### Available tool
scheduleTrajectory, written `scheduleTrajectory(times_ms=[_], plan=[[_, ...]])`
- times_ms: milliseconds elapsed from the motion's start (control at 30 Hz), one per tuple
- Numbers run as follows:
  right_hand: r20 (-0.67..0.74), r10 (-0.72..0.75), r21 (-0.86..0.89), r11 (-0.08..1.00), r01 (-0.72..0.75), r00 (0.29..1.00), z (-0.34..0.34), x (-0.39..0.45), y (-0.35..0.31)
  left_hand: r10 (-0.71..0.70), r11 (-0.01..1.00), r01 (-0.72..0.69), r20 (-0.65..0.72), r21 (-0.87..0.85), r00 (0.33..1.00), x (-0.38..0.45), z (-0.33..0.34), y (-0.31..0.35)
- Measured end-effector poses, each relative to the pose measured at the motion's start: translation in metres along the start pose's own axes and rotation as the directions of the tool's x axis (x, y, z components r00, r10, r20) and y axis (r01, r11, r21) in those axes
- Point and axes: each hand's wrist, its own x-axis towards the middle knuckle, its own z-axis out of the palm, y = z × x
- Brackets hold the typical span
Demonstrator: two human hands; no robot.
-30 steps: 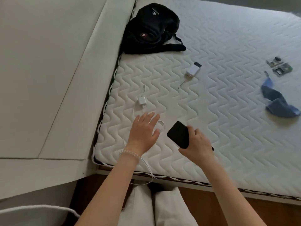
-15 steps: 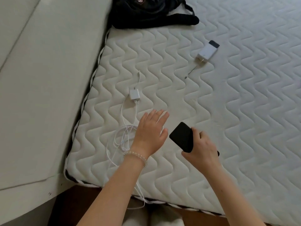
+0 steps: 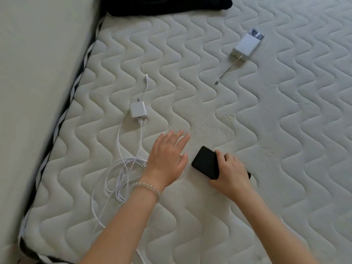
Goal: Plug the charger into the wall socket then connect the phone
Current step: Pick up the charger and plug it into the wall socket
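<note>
Quilted white mattress point(image 3: 238, 115) filled the view, a padded wall panel point(image 3: 38, 73) along its left edge. Your left hand point(image 3: 167, 155) hovered flat with fingers spread, gripping nothing, just right of the coiled white cable point(image 3: 122, 168). The charger point(image 3: 138, 109) lay beyond it, untouched. Your right hand point(image 3: 228, 174) was clamped on the black phone point(image 3: 205, 162). Farther off sat a power bank point(image 3: 246, 44) and a black bag point(image 3: 162, 4).

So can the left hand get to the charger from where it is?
Probably yes. The left hand is open and empty, and only bare mattress lies between it and the charger; nothing blocks the way.
</note>
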Motion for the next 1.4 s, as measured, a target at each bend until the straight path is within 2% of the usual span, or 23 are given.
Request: scheduleTrajectory(times_ms=[467, 567, 767, 1067, 1233, 1400], plan=[[-0.087, -0.046, -0.025, 0.999, 0.044, 0.995, -0.001, -0.001, 0.001, -0.034, 0.999, 0.034, -0.019, -0.008, 0.999, 0.003, 0.01, -0.011], [-0.104, -0.046, 0.039, 0.998, 0.051, 0.993, -0.011, 0.003, -0.008, -0.048, 0.999, 0.048, -0.007, 0.005, 0.999, 0.004, 0.006, -0.017], [-0.218, -0.146, 0.094, 0.981, 0.17, 0.965, -0.039, 0.032, -0.05, -0.084, 0.996, 0.085, -0.03, 0.037, 0.996, 0.013, -0.016, -0.041], [-0.291, -0.247, 0.192, 0.932, 0.309, 0.924, -0.044, 0.095, -0.139, -0.185, 0.979, 0.194, -0.117, 0.064, 0.976, 0.016, -0.054, -0.101], [-0.203, -0.175, 0.361, 0.901, 0.24, 0.963, -0.028, 0.126, -0.196, -0.284, 0.954, 0.296, -0.159, 0.056, 0.946, 0.001, -0.068, -0.138], [-0.146, -0.041, 0.364, 0.927, 0.093, 0.988, -0.017, 0.158, -0.236, -0.308, 0.945, 0.322, -0.166, 0.062, 0.937, -0.019, -0.076, -0.16]])
